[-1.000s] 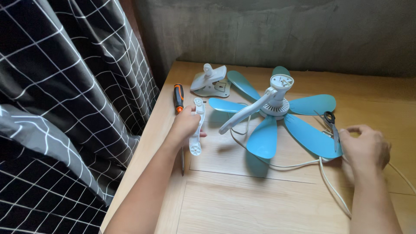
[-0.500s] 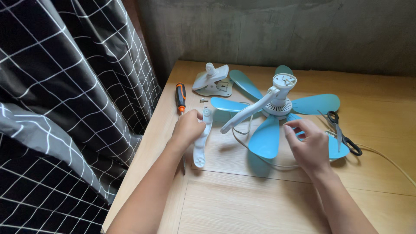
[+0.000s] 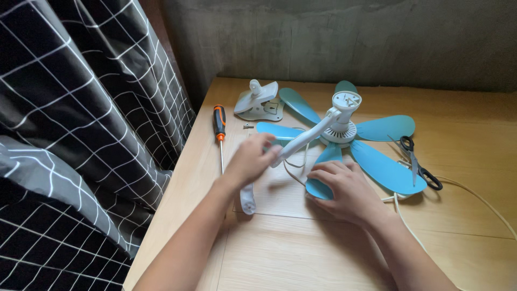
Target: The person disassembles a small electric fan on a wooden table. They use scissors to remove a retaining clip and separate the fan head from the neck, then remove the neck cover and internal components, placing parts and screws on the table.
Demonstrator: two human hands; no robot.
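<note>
A small fan with blue blades [image 3: 383, 129] and a white hub [image 3: 342, 116] lies on a wooden table [image 3: 301, 248]. A white arm [image 3: 302, 140] slants down from the hub. My left hand [image 3: 250, 159] is closed around a separate white plastic arm piece [image 3: 246, 200], whose lower end sticks out below my fist, close to the tip of the fan's arm. My right hand [image 3: 344, 188] rests palm down on the nearest blue blade [image 3: 318, 186], fingers spread, holding nothing.
An orange-and-black screwdriver [image 3: 219, 129] lies at the table's left edge. A white clip base [image 3: 258, 101] sits at the back. Black scissors [image 3: 416, 161] and a white cord [image 3: 474, 196] lie to the right. A checked dark curtain [image 3: 81, 124] hangs on the left.
My right hand left the scissors and cord and came left onto the near blade. My left hand carried the white piece rightward toward the fan's arm.
</note>
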